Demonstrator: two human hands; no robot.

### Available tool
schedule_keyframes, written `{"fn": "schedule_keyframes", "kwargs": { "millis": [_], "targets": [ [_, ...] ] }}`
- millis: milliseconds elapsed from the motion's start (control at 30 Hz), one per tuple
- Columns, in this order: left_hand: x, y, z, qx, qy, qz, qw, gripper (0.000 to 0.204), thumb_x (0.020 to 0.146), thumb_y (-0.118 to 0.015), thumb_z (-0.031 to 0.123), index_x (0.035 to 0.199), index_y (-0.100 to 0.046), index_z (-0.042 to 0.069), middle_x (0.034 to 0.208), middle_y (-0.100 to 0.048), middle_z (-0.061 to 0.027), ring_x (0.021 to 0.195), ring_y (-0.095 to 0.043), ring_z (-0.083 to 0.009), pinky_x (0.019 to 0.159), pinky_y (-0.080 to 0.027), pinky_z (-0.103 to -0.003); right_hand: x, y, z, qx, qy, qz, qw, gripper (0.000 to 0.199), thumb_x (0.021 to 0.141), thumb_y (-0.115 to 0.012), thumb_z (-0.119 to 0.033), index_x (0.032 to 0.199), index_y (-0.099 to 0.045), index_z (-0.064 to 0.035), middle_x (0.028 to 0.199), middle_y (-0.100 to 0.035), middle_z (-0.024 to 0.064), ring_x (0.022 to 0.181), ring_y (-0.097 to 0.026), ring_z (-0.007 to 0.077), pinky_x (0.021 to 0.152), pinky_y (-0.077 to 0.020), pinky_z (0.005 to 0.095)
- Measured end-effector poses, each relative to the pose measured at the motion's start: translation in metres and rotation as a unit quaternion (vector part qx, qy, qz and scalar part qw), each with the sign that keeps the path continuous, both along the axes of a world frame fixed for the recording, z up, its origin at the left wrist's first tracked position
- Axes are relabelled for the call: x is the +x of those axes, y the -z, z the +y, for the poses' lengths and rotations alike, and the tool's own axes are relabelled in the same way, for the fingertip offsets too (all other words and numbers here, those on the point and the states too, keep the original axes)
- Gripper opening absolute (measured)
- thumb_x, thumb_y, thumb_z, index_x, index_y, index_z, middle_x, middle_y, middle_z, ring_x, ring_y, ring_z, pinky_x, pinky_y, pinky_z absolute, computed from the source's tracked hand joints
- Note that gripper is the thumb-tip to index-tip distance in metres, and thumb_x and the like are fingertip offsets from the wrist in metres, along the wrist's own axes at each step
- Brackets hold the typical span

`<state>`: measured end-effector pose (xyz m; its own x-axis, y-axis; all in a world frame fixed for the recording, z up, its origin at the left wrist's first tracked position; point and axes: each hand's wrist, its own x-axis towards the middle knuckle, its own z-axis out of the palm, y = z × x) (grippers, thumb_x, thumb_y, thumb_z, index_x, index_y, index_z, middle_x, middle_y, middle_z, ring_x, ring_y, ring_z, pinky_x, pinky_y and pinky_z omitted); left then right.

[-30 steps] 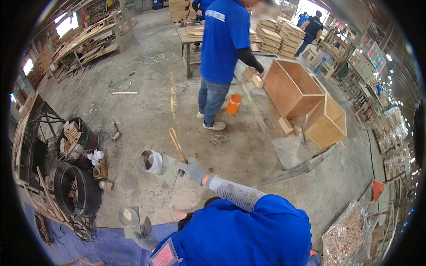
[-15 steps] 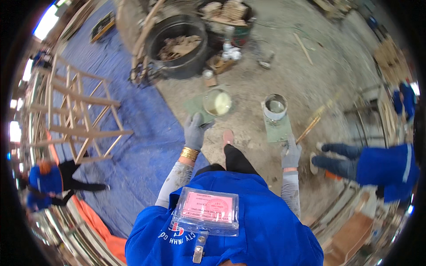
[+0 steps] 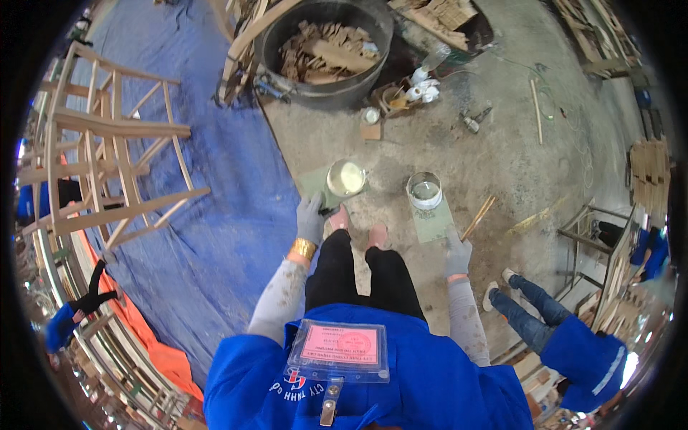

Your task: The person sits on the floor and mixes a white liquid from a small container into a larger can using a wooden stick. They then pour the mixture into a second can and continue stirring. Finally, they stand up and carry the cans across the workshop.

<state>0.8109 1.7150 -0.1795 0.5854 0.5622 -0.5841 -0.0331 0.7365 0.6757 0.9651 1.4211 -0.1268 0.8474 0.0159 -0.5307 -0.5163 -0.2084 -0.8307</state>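
Underfoot, dusty concrete floor (image 3: 502, 165), blue tarp (image 3: 215, 215).

You stand on a stained grey concrete floor (image 3: 502, 158), with a wide blue tarpaulin (image 3: 215, 215) spread over its left part. Bare wooden chair frames (image 3: 100, 165) stand on the tarpaulin, and a round black tub of wood scraps (image 3: 326, 50) sits beyond.

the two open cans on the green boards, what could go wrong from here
1. The left hand grips the edge of the green board under the can of pale liquid; a tilt could slide the can off and spill it.
2. The right hand holds the second board, whose open can might tip likewise.
3. Bare feet sit close below; a spill could reach them.
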Motion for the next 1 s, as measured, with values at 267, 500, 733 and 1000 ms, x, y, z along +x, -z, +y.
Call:
{"fn": "schedule_keyframes", "kwargs": {
  "millis": [267, 500, 733, 1000],
  "targets": [
    [0.05, 0.088, 0.067, 0.004, 0.004, 0.037, 0.999, 0.029, 0.089, -0.048, 0.02, 0.113, -0.047, 0.003, 0.104, -0.055, -0.008, 0.091, -0.058, -0.02, 0.073, -0.053, -0.039, 0.019, 0.072, 0.066, -0.114, -0.058, 0.08, 0.989, 0.024, 0.082, -0.06, -0.022, 0.062, -0.051, -0.0115, 0.054, -0.039, -0.0068, 0.046, -0.035, 0.0026, 0.042, -0.0256, 0.0213],
    [0.072, 0.19, 0.104, 0.006, -0.075, 0.085, 0.994, 0.026, 0.088, -0.047, 0.017, 0.111, -0.047, 0.003, 0.105, -0.054, -0.0087, 0.093, -0.057, -0.0219, 0.076, -0.051, -0.042, 0.057, 0.215, 0.135, -0.045, -0.098, 0.095, 0.99, 0.015, 0.078, -0.062, -0.019, 0.075, -0.06, -0.0045, 0.058, -0.049, -0.0033, 0.045, -0.04, 0.0058, 0.039, -0.0286, 0.0258],
    [0.094, 0.277, 0.129, 0.037, -0.163, 0.07, 0.984, 0.026, 0.089, -0.046, 0.015, 0.113, -0.046, 0.004, 0.105, -0.055, -0.0092, 0.097, -0.056, -0.0253, 0.076, -0.052, -0.043, 0.078, 0.346, 0.201, 0.033, -0.081, 0.143, 0.986, 0.019, 0.076, -0.064, -0.023, 0.077, -0.06, -0.0041, 0.058, -0.05, -0.001, 0.043, -0.04, 0.0085, 0.039, -0.0284, 0.0266],
    [0.099, 0.372, 0.173, 0.149, -0.151, 0.039, 0.976, 0.029, 0.09, -0.044, 0.015, 0.117, -0.043, 0.003, 0.113, -0.051, -0.011, 0.099, -0.055, -0.0277, 0.079, -0.051, -0.045, 0.058, 0.467, 0.256, 0.061, -0.076, 0.177, 0.979, 0.023, 0.08, -0.062, -0.025, 0.073, -0.056, -0.0035, 0.059, -0.046, -0.0018, 0.052, -0.041, 0.0079, 0.046, -0.0324, 0.0264]
  ]
}}
